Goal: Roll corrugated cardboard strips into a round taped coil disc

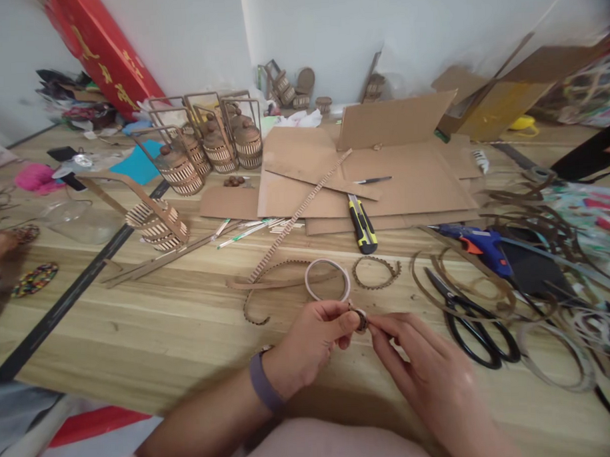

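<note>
Between thumb and fingers, my left hand (311, 338) grips a small dark coiled strip (361, 320) with a pale edge. My right hand (422, 358) pinches at the right side of this coil, its fingertips partly hiding what they hold. Just beyond my hands lies a pale ring (327, 280), with a notched brown strip loop (376, 272) to its right. A flat brown strip (281, 282) and a curved notched strip (246, 304) lie to the left. A long striped strip (299, 215) slants up onto the cardboard.
Cardboard sheets (403, 178) carry a yellow-black utility knife (362, 225). Black scissors (481, 332), a blue glue gun (473, 242) and tangled strips are at right. Several small lidded baskets (217, 148) and one handled basket (157, 223) stand left. Another person's hand (0, 249) is at far left.
</note>
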`<action>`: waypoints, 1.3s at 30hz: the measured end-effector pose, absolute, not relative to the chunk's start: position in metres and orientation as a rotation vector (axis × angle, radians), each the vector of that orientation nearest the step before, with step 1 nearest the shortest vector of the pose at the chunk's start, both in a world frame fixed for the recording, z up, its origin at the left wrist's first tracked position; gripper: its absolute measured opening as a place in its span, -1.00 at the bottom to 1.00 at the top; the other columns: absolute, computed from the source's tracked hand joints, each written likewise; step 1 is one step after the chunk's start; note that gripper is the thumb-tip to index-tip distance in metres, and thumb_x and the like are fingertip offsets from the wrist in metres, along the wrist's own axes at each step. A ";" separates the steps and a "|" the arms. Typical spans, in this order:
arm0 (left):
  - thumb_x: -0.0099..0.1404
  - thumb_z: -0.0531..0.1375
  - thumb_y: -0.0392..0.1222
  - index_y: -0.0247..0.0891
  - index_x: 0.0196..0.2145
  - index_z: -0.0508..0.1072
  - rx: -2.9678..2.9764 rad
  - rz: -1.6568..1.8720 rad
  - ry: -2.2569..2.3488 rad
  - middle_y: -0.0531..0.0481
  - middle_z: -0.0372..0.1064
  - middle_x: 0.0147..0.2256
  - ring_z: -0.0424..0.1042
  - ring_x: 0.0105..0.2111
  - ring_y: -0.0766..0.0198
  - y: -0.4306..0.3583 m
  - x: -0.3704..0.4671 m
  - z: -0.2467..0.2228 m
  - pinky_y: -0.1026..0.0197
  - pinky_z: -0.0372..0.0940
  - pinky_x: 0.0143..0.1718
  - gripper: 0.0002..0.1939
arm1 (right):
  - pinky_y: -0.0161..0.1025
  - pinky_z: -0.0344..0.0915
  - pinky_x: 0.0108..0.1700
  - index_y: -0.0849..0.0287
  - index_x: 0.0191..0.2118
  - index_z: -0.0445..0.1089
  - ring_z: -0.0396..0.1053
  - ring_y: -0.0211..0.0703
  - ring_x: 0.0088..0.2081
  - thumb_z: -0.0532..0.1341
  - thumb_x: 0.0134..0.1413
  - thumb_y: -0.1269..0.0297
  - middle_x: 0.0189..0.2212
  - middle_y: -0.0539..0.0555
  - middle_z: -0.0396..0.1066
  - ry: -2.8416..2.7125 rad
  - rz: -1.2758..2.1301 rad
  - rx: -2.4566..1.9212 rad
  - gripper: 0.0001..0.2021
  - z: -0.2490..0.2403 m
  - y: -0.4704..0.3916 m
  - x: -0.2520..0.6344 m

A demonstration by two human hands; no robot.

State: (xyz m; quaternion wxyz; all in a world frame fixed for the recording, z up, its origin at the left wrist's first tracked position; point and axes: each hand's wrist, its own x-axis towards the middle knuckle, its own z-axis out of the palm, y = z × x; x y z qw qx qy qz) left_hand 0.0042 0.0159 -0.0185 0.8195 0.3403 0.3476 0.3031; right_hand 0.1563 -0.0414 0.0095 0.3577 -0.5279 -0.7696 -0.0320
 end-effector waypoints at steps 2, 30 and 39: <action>-0.12 0.46 0.19 -0.34 -0.49 0.45 0.719 0.646 0.742 0.11 0.28 -0.54 0.07 -0.57 0.47 0.016 0.005 -0.018 0.27 -0.11 -0.51 -0.47 | -0.35 0.41 -0.36 0.16 -0.17 0.40 0.50 -0.27 -0.44 0.10 0.32 0.39 -0.43 0.01 0.51 -2.004 -0.103 -1.362 -0.87 0.008 -0.041 0.156; -0.14 0.48 0.19 -0.34 -0.49 0.45 0.684 0.673 0.761 0.12 0.26 -0.54 0.08 -0.54 0.45 0.017 0.007 -0.017 0.27 -0.05 -0.46 -0.46 | -0.32 0.38 -0.39 0.12 -0.19 0.41 0.48 -0.25 -0.46 0.11 0.29 0.39 -0.43 0.01 0.52 -1.891 -0.033 -1.427 -0.87 0.000 -0.044 0.154; -0.13 0.45 0.21 -0.34 -0.47 0.43 0.715 0.705 0.801 0.12 0.24 -0.52 0.08 -0.54 0.44 0.014 0.009 -0.017 0.27 -0.05 -0.46 -0.45 | -0.35 0.32 -0.44 0.14 -0.32 0.40 0.41 -0.30 -0.54 0.14 0.24 0.38 -0.54 -0.04 0.45 -1.817 -0.080 -1.496 -0.88 -0.001 -0.044 0.149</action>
